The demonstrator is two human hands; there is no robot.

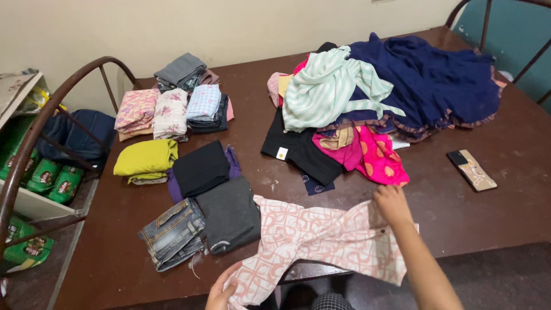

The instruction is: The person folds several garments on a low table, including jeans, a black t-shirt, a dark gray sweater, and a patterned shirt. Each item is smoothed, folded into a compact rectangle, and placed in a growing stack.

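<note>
Left hand [221, 294] at the bottom edge, fingers closed on the lower corner of a pink patterned shirt [321, 241]. Right hand [392, 205] is pinched shut on the shirt's far edge, arm stretched in from lower right. Shirt is spread flat across the near edge of a brown table [470, 212], partly hanging over it. Just left of the shirt, a grey fold [229, 215] and folded jeans [172, 232] are laid side by side, touching. Beyond them, black [201, 166] and yellow [146, 158] folds; farther back, floral and checked folds are stacked in a row [172, 112]. An unfolded heap [390, 92] is piled at the far right: striped, navy, magenta, black pieces. A phone [472, 170] is laid right of the hand, apart from the clothes. Green packets [49, 178] are seen on a shelf off the table's left.
</note>
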